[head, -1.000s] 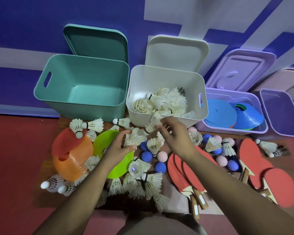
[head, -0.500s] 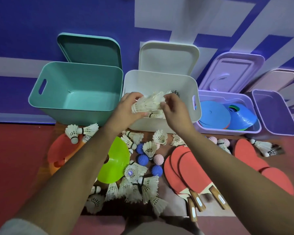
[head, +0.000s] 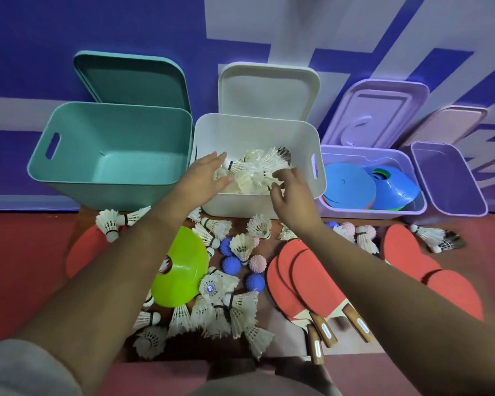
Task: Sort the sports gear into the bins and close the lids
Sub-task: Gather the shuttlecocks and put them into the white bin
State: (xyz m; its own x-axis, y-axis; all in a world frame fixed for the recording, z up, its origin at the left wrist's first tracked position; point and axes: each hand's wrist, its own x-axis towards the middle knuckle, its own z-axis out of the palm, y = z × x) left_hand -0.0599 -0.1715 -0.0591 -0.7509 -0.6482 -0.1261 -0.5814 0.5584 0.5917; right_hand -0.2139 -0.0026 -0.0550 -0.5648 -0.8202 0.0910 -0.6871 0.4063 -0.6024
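Shuttlecock heap (head: 257, 172) lies in the white bin (head: 255, 132), piled toward its front wall. The heap's near edge is hidden behind both hands and the bin's front rim. The feathers blur together, so no count is readable.

Left hand (head: 203, 178) is over the bin's front-left corner, fingers straight and spread, gripping nothing. The top shuttlecock (head: 236, 166) lies cork-end toward that hand's fingertips; touching or just apart, can't tell. Right hand (head: 293, 195) is over the front rim, fingers bent down into the feathers. Whether it pinches any cannot be told.

The heap is white feathers with dark bands, plus one dark-feathered piece at the back right.

- **Behind the white bin:** white lid (head: 269, 90) stands against the wall.
- **Left:** teal bin (head: 112, 132) sits just beside it, with the teal lid (head: 132, 78) leaning behind.
- **Right:** lilac bin (head: 383, 155) holds stacked blue cones (head: 352, 184), with the lilac lid (head: 377, 112) behind.
- **Far right:** purple bin (head: 446, 178) has the pale lid (head: 452, 124) behind it.

On the floor (head: 26, 252) before the bins:
- Loose shuttlecocks (head: 226, 312) are scattered there.
- The green cone (head: 180, 270) has its left edge under the left forearm.
- Blue spiky balls (head: 231, 265) and a pink spiky ball (head: 257, 263) lie between the arms.
- Red paddles (head: 306, 281) are partly under the right forearm, handles toward the wearer.
- More paddles (head: 406, 250) lie toward the right edge, partly hidden by the right forearm.
- A red shape (head: 80, 252) left of the left forearm is mostly covered and cannot be identified.

Grey sleeve (head: 20, 370) is cut off at the bottom-left corner.
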